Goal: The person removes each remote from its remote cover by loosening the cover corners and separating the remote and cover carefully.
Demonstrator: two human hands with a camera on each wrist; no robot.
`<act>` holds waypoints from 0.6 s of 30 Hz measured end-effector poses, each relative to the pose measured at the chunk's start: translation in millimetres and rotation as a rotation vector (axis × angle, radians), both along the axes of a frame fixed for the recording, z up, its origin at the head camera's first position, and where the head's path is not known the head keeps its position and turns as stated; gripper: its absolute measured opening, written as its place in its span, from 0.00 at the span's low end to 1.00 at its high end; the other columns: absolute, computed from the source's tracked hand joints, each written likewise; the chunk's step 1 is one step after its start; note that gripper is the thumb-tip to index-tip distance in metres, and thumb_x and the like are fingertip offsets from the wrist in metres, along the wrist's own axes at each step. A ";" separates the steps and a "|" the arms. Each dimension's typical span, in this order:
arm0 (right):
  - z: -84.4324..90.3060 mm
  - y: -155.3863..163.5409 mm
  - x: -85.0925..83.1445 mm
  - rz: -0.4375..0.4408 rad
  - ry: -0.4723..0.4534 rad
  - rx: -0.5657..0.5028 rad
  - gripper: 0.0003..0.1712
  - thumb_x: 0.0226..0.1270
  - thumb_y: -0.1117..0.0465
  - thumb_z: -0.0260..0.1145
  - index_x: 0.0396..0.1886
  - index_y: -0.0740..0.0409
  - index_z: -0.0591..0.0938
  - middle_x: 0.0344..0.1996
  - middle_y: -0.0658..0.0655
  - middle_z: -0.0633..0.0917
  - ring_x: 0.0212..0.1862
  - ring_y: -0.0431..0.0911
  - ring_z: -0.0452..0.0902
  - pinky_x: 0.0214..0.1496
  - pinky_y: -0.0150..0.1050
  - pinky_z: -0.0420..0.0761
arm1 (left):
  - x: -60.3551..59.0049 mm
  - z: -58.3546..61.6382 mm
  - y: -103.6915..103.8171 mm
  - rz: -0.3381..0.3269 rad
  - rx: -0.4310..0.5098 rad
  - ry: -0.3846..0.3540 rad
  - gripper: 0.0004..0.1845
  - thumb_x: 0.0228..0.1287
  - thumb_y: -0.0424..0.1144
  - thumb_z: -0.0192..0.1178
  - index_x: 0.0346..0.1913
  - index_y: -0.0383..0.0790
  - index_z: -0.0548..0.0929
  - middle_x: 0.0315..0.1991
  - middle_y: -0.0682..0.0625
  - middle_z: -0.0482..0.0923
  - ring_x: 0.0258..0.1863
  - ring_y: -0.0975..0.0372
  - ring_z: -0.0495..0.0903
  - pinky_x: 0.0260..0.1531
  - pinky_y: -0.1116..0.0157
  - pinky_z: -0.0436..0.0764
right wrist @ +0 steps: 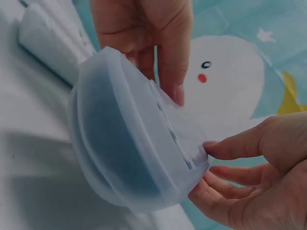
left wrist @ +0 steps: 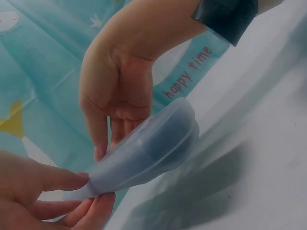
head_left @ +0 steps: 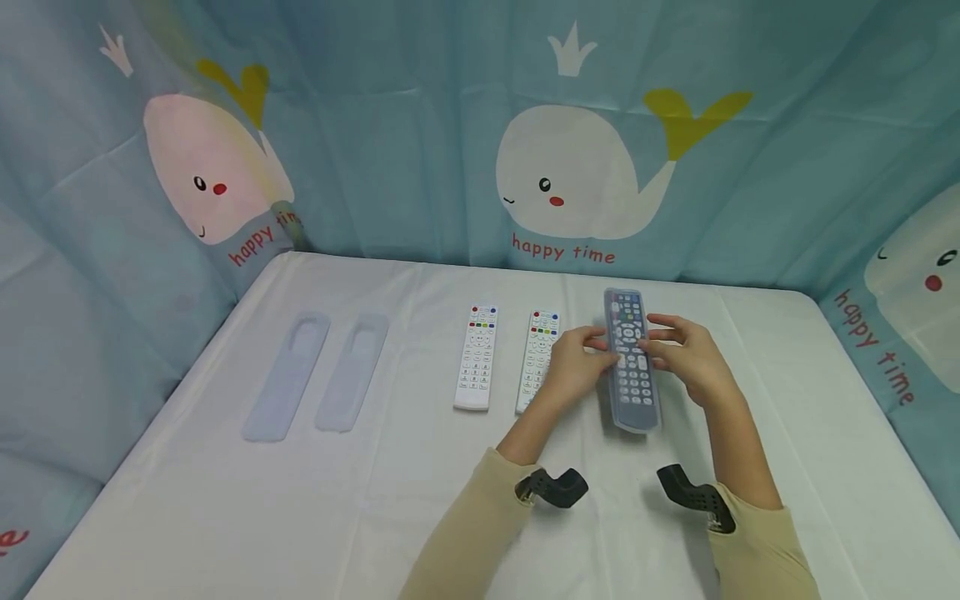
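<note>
A dark grey remote control [head_left: 633,392] inside a translucent silicone cover [right wrist: 139,158] is held up off the white table by both hands. My left hand [head_left: 576,362] pinches its left edge between thumb and fingers, partly over a white remote behind it. On the opposite edge, my right hand [head_left: 693,357] pinches with thumb and fingertips. The rounded lower end of the cover [left wrist: 175,139] points toward me, its buttons facing up. In the right wrist view the cover wraps the dark body, with a slit-like edge along its upper face.
Two white remotes, one [head_left: 476,358] left of the other [head_left: 535,354], lie to the left of my hands. Farther left, two translucent covers [head_left: 287,379] [head_left: 352,375] lie flat. A blue whale-print curtain [head_left: 435,183] stands behind the white table [head_left: 420,500].
</note>
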State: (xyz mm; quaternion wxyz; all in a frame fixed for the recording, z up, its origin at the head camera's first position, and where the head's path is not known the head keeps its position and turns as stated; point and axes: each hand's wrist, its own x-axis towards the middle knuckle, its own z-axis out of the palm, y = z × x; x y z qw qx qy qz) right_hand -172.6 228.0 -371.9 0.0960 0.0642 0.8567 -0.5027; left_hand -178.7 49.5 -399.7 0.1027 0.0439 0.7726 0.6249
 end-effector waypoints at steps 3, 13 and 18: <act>4.7 0.1 2.6 0.007 0.015 -0.004 0.36 0.83 0.63 0.59 0.82 0.71 0.59 0.71 0.77 0.70 0.59 0.52 0.79 0.51 0.31 0.87 | 0.3 4.9 -3.2 -0.004 0.034 -0.006 0.23 0.69 0.29 0.69 0.65 0.29 0.81 0.46 0.44 0.85 0.32 0.64 0.84 0.36 0.70 0.88; 14.7 -2.4 8.4 0.018 0.071 -0.018 0.36 0.81 0.64 0.61 0.81 0.71 0.60 0.69 0.77 0.71 0.57 0.51 0.79 0.46 0.27 0.85 | 1.6 13.5 -7.5 -0.001 0.102 -0.012 0.20 0.70 0.29 0.69 0.63 0.31 0.83 0.41 0.47 0.84 0.32 0.65 0.85 0.35 0.71 0.88; 17.5 -4.3 9.3 0.006 0.081 -0.014 0.36 0.80 0.65 0.62 0.81 0.71 0.60 0.69 0.76 0.72 0.58 0.55 0.79 0.45 0.27 0.85 | 2.7 14.9 -8.8 -0.002 0.111 -0.001 0.19 0.71 0.29 0.68 0.63 0.32 0.83 0.41 0.46 0.84 0.32 0.65 0.85 0.34 0.71 0.88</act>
